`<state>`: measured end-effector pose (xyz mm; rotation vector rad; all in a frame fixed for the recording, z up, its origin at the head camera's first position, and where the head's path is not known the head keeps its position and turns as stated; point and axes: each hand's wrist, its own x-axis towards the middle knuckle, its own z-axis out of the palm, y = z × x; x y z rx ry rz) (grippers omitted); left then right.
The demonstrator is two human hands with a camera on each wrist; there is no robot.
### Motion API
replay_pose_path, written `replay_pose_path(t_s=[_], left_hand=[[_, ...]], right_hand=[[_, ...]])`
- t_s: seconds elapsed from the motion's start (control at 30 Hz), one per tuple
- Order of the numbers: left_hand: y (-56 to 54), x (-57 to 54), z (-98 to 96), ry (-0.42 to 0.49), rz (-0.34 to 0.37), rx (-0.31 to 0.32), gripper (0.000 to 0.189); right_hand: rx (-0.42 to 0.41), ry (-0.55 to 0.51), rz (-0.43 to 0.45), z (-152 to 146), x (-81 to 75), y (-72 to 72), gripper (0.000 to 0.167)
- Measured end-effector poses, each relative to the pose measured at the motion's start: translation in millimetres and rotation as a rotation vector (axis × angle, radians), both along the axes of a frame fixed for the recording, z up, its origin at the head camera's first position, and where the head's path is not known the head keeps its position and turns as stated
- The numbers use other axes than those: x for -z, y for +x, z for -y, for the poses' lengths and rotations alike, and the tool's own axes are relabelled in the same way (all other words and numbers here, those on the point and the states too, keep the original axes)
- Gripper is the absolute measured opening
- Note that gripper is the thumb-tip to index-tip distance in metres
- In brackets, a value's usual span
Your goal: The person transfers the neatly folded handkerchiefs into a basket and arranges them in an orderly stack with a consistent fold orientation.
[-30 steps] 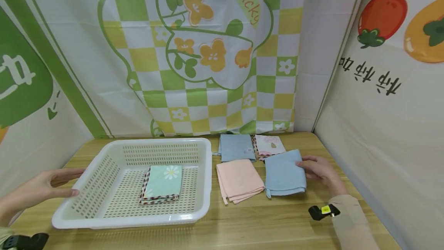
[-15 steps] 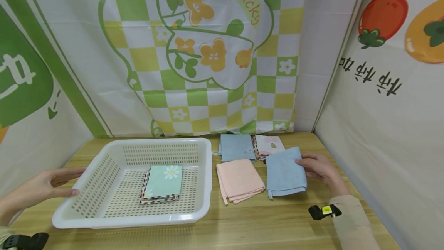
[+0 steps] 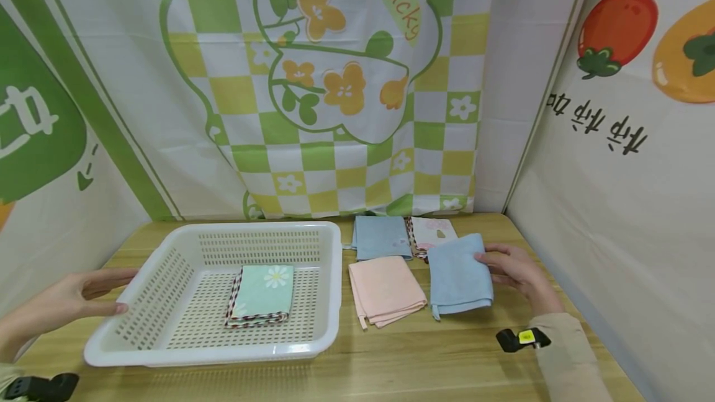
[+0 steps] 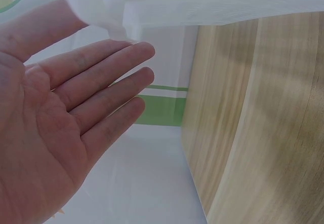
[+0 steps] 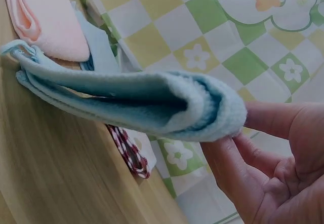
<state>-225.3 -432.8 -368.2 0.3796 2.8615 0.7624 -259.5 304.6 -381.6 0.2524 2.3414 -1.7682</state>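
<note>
My right hand (image 3: 516,270) pinches the right edge of a folded light-blue small towel (image 3: 459,275). The towel is tilted, its right side raised off the table. In the right wrist view, the thumb and fingers nip the folded edge of the blue towel (image 5: 126,102), its layers parted. My left hand (image 3: 67,303) is at the left rim of a white plastic basket (image 3: 223,355). Its fingers are straight, as the left wrist view of the left hand (image 4: 66,107) shows, with fingertips right at the basket (image 4: 202,3). A mint-green folded towel (image 3: 262,293) with a daisy lies inside the basket.
Left of the held towel lies a folded pink towel (image 3: 386,290). Behind are another blue towel (image 3: 382,236) and a white patterned towel (image 3: 434,232) with a checked edge, partly hidden. A printed curtain (image 3: 335,166) hangs at the table's back edge.
The right hand has lifted and tilted the blue towel slightly, its top edge now higher. The left hand and the basket have stayed in place.
</note>
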Motion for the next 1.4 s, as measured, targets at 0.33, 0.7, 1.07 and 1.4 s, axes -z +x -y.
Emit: replay_pose_path(t_s=[0.33, 0.7, 1.07, 1.4], left_hand=[[0.7, 1.9, -0.2, 0.005, -0.006, 0.004, 0.067], [0.8, -0.4, 0.5, -0.001, -0.004, -0.001, 0.067], [0.6, -1.0, -0.7, -0.006, 0.004, -0.010, 0.069], [1.1, -1.0, -1.3, -0.014, -0.002, -0.010, 0.070]], right_hand=[[-0.034, -0.013, -0.035, 1.6, -7.9, -0.5, 0.066], [-0.053, -0.049, -0.050, 2.6, -13.0, -2.1, 0.064], [-0.079, -0.096, -0.061, 3.8, -19.9, -3.4, 0.057], [-0.097, -0.098, -0.058, 7.8, -25.6, -4.6, 0.058]])
